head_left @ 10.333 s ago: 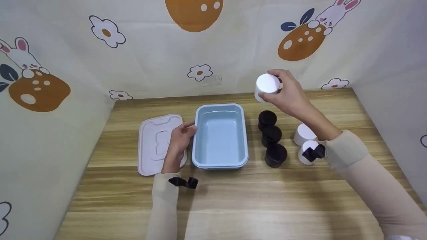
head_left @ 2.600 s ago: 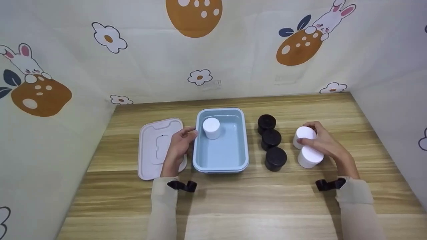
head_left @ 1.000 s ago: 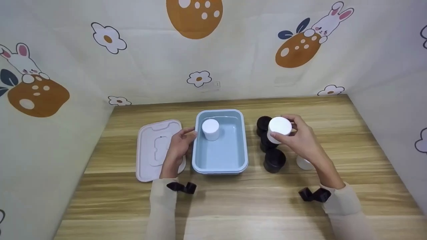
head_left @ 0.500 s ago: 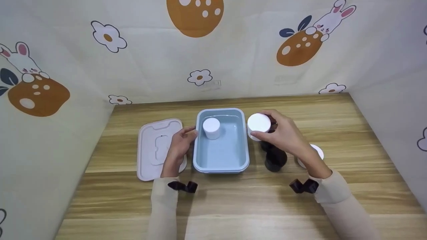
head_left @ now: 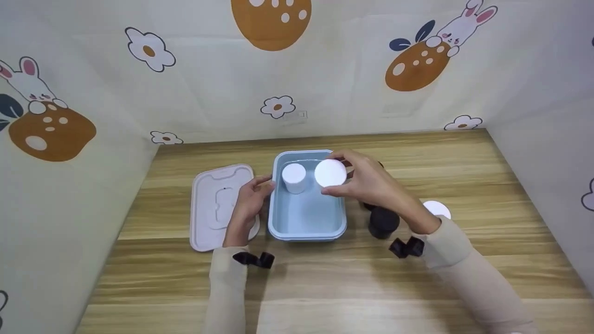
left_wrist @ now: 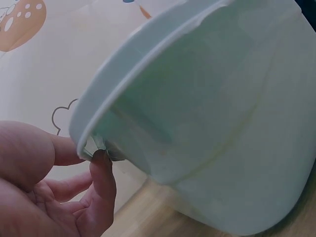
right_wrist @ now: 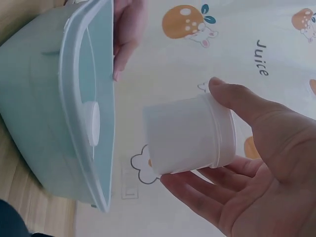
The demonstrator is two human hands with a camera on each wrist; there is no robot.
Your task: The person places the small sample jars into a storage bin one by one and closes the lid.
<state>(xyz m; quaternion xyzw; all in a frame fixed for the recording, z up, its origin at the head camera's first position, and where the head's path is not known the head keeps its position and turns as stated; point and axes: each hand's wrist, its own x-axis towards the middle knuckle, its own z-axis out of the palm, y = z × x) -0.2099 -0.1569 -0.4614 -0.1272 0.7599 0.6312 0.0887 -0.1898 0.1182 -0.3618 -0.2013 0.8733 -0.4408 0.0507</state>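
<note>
A white lidded jar (right_wrist: 185,133) is held between the thumb and fingers of my right hand (head_left: 369,181), above the light-blue plastic box (head_left: 306,234). The right wrist view shows the jar's base clear of the box rim. Inside the box, at its far left, a second white jar (head_left: 294,178) stands upright. My left hand (head_left: 250,202) grips the box's left rim, thumb and finger pinching its edge (left_wrist: 81,143) in the left wrist view.
A pale lid (head_left: 204,208) lies left of the box, partly under the left hand. Black lidded jars (head_left: 384,222) stand right of the box, partly hidden by my right arm. Another white jar (head_left: 437,208) shows behind the right forearm. A patterned cloth (head_left: 325,93) backs the wooden table (head_left: 325,287).
Earlier a first white jar went into the box. My right hand then picked up another white jar at the right and carried it left over the box. The left hand stays at the rim.
</note>
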